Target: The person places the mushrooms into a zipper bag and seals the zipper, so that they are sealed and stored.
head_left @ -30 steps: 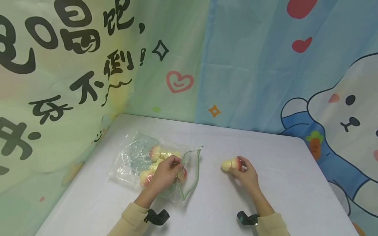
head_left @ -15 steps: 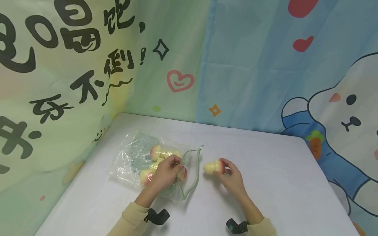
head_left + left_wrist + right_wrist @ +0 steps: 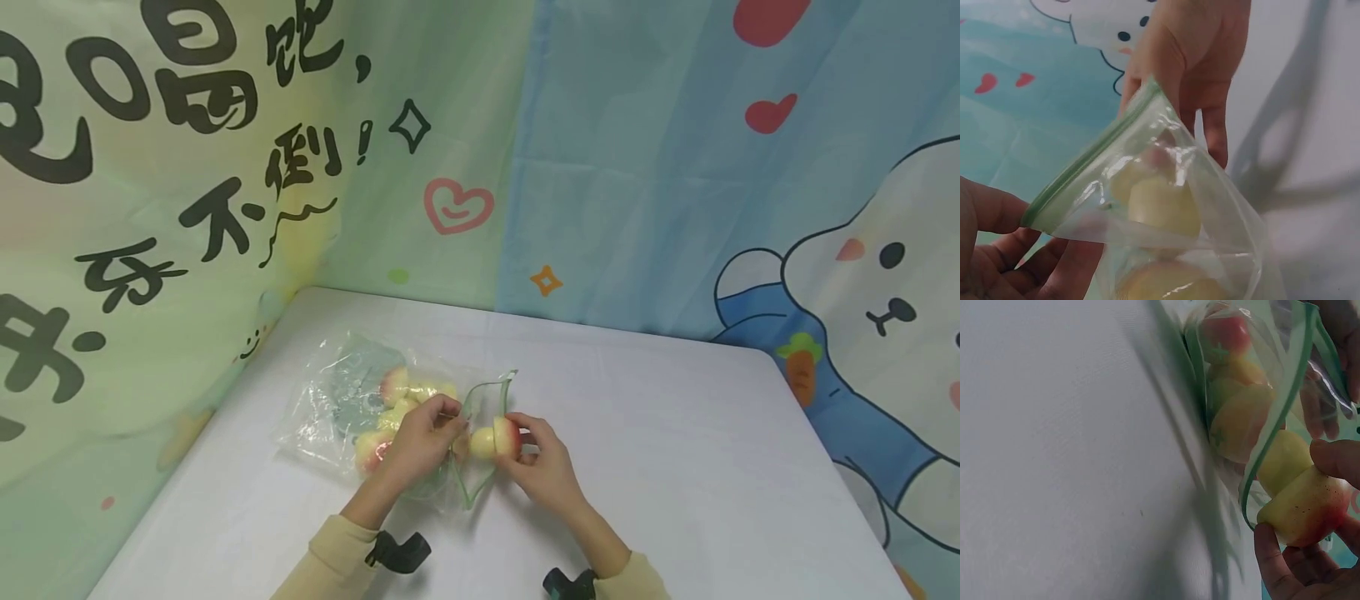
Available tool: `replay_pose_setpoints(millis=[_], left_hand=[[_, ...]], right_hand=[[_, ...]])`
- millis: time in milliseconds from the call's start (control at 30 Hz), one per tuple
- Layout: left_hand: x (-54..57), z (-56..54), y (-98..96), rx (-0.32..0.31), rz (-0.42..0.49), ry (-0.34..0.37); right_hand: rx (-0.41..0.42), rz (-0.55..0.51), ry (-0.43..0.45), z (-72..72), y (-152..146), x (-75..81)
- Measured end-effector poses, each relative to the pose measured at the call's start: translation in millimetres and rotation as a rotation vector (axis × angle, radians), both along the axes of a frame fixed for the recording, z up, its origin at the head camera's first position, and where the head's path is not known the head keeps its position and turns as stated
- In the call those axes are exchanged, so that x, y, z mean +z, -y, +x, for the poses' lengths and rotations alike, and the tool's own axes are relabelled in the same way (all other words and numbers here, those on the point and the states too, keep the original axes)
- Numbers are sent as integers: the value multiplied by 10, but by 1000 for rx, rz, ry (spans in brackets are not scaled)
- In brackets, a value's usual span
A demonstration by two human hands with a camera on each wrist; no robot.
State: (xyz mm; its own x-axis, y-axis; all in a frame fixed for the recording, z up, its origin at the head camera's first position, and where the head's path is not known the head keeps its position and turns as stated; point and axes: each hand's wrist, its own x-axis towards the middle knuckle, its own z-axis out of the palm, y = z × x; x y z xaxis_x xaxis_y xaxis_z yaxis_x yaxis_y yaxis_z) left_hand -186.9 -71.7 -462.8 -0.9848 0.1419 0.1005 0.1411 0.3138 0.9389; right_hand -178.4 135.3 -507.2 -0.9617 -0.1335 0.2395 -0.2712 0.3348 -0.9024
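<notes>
My left hand (image 3: 427, 442) pinches the green-edged mouth of a clear zip bag (image 3: 330, 392), holding it spread apart. In the left wrist view its fingertips meet a corner of the green strip (image 3: 1094, 153). My right hand (image 3: 543, 462) grips a yellow pear with a red blush (image 3: 1310, 509) between thumb and fingers, at the bag's mouth. Against that pear sits another yellow rounded piece (image 3: 1285, 459), partly behind the green rim. Through the plastic, several yellow-and-red fruits (image 3: 1241, 422) show inside the bag; my left hand covers some of them in the head view.
The bag lies on the left half of a white-covered table (image 3: 675, 417). A printed curtain (image 3: 615, 208) hangs behind it. Black wrist cameras (image 3: 402, 552) sit below both hands.
My right hand has carried the pear leftward across the table, from well right of the bag to its open mouth. The left hand and the bag have stayed in place.
</notes>
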Motion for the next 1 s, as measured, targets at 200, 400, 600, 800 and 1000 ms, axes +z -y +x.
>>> replay_pose_setpoints(millis=[200,400,600,800,1000], left_hand=[[32,3,6,-18,61,32],[34,2,16,-10,31,-23],[42,6,28,-8,13,-38],[72,20,35,-4,35,-14],[53,23,48,2,25,-28]], right_hand=[[40,29,-21,-37,119,21],[81,71,-15,-65,216,-1],[83,143,-51,-124,330,-36],[107,185,-72,-187,426,-61],[97,161,-22,-199,447,-91]])
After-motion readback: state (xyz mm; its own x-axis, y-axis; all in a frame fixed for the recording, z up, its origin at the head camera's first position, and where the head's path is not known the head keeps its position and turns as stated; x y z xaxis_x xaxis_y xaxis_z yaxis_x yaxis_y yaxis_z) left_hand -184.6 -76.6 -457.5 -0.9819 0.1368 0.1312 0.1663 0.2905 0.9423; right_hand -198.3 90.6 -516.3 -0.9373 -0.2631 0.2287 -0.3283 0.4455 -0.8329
